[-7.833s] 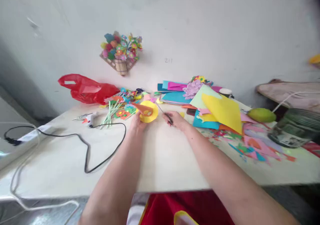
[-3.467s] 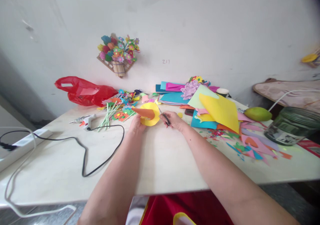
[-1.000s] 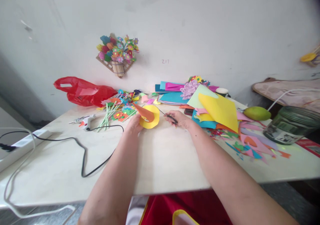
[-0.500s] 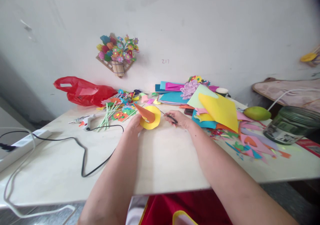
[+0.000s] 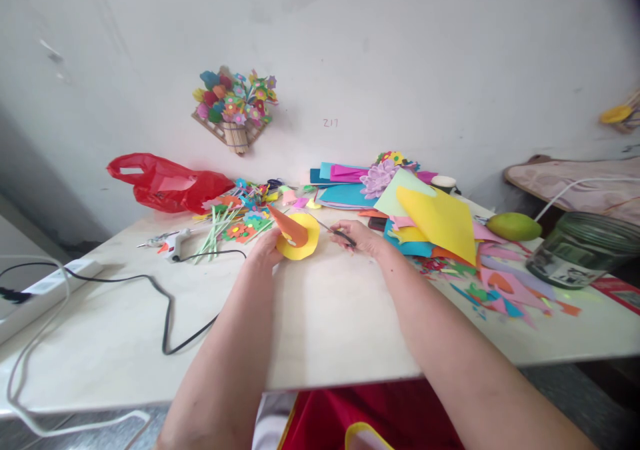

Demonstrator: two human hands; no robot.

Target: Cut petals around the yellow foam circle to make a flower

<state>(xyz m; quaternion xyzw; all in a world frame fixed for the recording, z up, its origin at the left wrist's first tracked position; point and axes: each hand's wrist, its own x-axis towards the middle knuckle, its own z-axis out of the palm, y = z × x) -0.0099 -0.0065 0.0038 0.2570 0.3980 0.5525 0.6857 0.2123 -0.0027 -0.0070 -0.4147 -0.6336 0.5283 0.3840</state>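
In front of me, my left hand grips a small craft hat by its left side. An orange cone rises from the hat's round yellow brim and leans to the left. My right hand is closed around the dark handles of a pair of scissors. The scissor blades point left toward the brim's right edge, and whether they touch it I cannot tell. Most of my left fingers are hidden behind the brim.
A white glue gun with a black cord lies at left, near green sticks and a red plastic bag. Foam sheets, scraps, a green fruit and a glass jar occupy the right.
The hat has shifted slightly left with my left hand, which widens the space between brim and scissors a little. My right hand stays almost where it was.
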